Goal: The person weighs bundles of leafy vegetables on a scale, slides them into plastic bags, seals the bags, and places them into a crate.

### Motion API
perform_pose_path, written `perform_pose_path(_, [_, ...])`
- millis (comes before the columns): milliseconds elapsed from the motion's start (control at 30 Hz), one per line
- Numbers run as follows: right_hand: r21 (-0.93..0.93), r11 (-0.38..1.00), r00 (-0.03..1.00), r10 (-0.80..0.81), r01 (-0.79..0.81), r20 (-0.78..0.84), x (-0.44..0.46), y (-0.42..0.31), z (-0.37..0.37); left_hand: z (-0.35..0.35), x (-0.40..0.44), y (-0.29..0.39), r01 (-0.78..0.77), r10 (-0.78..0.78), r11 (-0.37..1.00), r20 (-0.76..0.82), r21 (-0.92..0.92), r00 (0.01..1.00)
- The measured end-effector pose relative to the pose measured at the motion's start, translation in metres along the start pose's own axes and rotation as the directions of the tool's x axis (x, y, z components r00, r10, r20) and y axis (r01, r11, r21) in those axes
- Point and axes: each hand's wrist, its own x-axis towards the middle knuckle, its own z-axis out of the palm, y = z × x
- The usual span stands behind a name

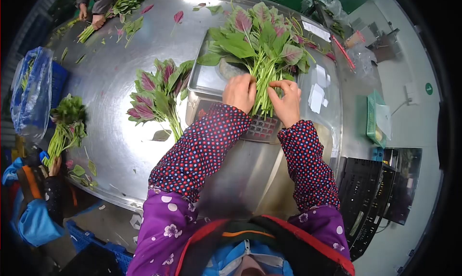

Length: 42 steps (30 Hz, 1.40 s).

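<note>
A large bunch of leafy greens point(267, 40), with green and purple leaves, lies on the metal pan of a scale point(199, 78), stems toward me. My left hand point(239, 92) is at the left side of the stems, fingers curled in against them. On the right side my right hand point(287, 102) touches the stems with thumb and fingers bent; whether it grips any is unclear. The scale's keypad point(261, 128) shows below the stem ends. To the left of the scale, a smaller bunch point(161, 90) rests on the metal table point(108, 107).
Two other people work at the left: one's hands point(98, 21) hold stems at the top, another's hand point(55, 166) holds a bunch. A bag-lined blue crate point(36, 86) stands at left. White labels point(316, 98), a red pen point(343, 53) and a green basket point(375, 119) are at right.
</note>
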Motion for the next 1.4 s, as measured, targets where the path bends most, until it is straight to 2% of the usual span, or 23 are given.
perform_pose_path(67, [0.026, 0.999, 0.999, 0.046, -0.046, 0.023, -0.001, 0.001, 0.003, 0.000, 0.003, 0.011, 0.007, -0.007, 1.000, 0.001, 0.028, 1.000])
perform_pose_path(267, [0.332, 0.937, 0.981, 0.156, -0.108, -0.120, -0.014, 0.017, 0.004, -0.002, 0.012, 0.021, 0.060, -0.069, 0.993, 0.090, 0.097, 0.994])
perform_pose_path(367, [0.392, 0.905, 0.960, 0.237, -0.164, -0.147, -0.026, 0.017, -0.011, -0.008, 0.003, 0.025, 0.095, -0.108, 0.992, -0.161, -0.086, 0.981])
perform_pose_path(400, [0.428, 0.887, 0.952, 0.261, -0.172, -0.158, -0.029, 0.018, -0.013, -0.014, 0.001, 0.028, 0.226, -0.270, 0.928, -0.117, -0.297, 0.956])
perform_pose_path(433, [0.464, 0.868, 0.944, 0.283, -0.177, -0.170, -0.032, 0.019, -0.015, -0.023, 0.000, 0.032, 0.241, -0.377, 0.825, -0.179, -0.512, 0.909])
perform_pose_path(500, [0.484, 0.860, 0.935, 0.292, -0.164, -0.202, -0.035, 0.028, -0.023, -0.045, -0.001, 0.036, 0.158, -0.599, 0.505, -0.213, -0.849, 0.772])
perform_pose_path(567, [0.583, 0.795, 0.911, 0.350, -0.167, -0.217, -0.036, 0.035, -0.035, -0.078, -0.011, 0.034, 0.058, -0.717, 0.400, -0.273, -0.915, 0.641])
perform_pose_path(633, [0.537, 0.818, 0.927, 0.340, -0.208, -0.159, -0.032, 0.051, -0.048, -0.108, -0.040, 0.010, 0.141, -0.799, 0.383, -0.251, -0.913, 0.547])
perform_pose_path(700, [0.512, 0.817, 0.927, 0.362, -0.267, -0.095, -0.026, 0.064, -0.052, -0.124, -0.088, -0.028, 0.291, -0.813, 0.419, -0.213, -0.860, 0.542])
perform_pose_path(767, [0.487, 0.793, 0.917, 0.397, -0.366, 0.042, -0.020, 0.069, -0.052, -0.131, -0.150, -0.059, 0.505, -0.912, 0.381, -0.223, -0.774, 0.345])
perform_pose_path(833, [0.404, 0.794, 0.888, 0.444, -0.453, 0.122, -0.013, 0.051, -0.055, -0.148, -0.188, -0.050, 0.680, -0.801, 0.589, -0.425, -0.437, 0.422])
perform_pose_path(867, [0.403, 0.778, 0.876, 0.426, -0.482, 0.227, -0.008, 0.045, -0.055, -0.153, -0.197, -0.036, 0.695, -0.803, 0.585, -0.421, -0.419, 0.422])
perform_pose_path(967, [0.228, 0.838, 0.862, 0.442, -0.495, 0.249, 0.012, 0.015, -0.037, -0.163, -0.204, -0.037, 0.579, -0.610, 0.781, -0.481, -0.233, 0.630])
perform_pose_path(1000, [0.222, 0.886, 0.906, 0.360, -0.407, 0.224, 0.025, 0.018, -0.023, -0.169, -0.201, -0.041, 0.535, -0.472, 0.844, -0.433, 0.028, 0.768])
perform_pose_path(1033, [0.212, 0.924, 0.940, 0.277, -0.317, 0.200, 0.038, 0.022, -0.008, -0.169, -0.194, -0.046, 0.481, -0.396, 0.865, -0.396, 0.140, 0.828])
perform_pose_path(1100, [0.104, 0.897, 0.896, 0.410, -0.430, 0.170, 0.058, 0.003, 0.024, -0.171, -0.174, -0.051, 0.502, -0.458, 0.739, -0.212, 0.450, 0.864])
perform_pose_path(1167, [-0.074, 0.833, 0.802, 0.549, -0.548, 0.237, 0.068, -0.010, 0.049, -0.174, -0.168, -0.068, 0.476, -0.444, 0.750, -0.185, 0.459, 0.877])
perform_pose_path(1200, [-0.230, 0.778, 0.761, 0.624, -0.585, 0.176, 0.070, -0.021, 0.055, -0.177, -0.167, -0.076, 0.466, -0.439, 0.753, -0.174, 0.465, 0.882])
perform_pose_path(1233, [-0.248, 0.786, 0.774, 0.611, -0.566, 0.169, 0.069, -0.022, 0.056, -0.183, -0.170, -0.085, 0.497, -0.507, 0.697, -0.135, 0.517, 0.851])
perform_pose_path(1300, [-0.278, 0.803, 0.800, 0.579, -0.527, 0.158, 0.067, -0.012, 0.060, -0.188, -0.189, -0.119, 0.559, -0.576, 0.717, -0.099, 0.416, 0.812])
perform_pose_path(1333, [-0.136, 0.898, 0.898, 0.432, -0.419, 0.083, 0.068, 0.015, 0.067, -0.191, -0.191, -0.123, 0.731, -0.721, 0.683, -0.168, -0.008, 0.672])
perform_pose_path(1367, [0.000, 0.963, 0.962, 0.271, -0.271, -0.024, 0.073, 0.046, 0.078, -0.206, -0.182, -0.107, 0.780, -0.864, 0.472, -0.041, -0.411, 0.502])
perform_pose_path(1400, [0.168, 0.940, 0.955, 0.295, -0.297, 0.036, 0.075, 0.043, 0.069, -0.207, -0.183, -0.105, 0.708, -0.869, 0.440, -0.064, -0.552, 0.490])
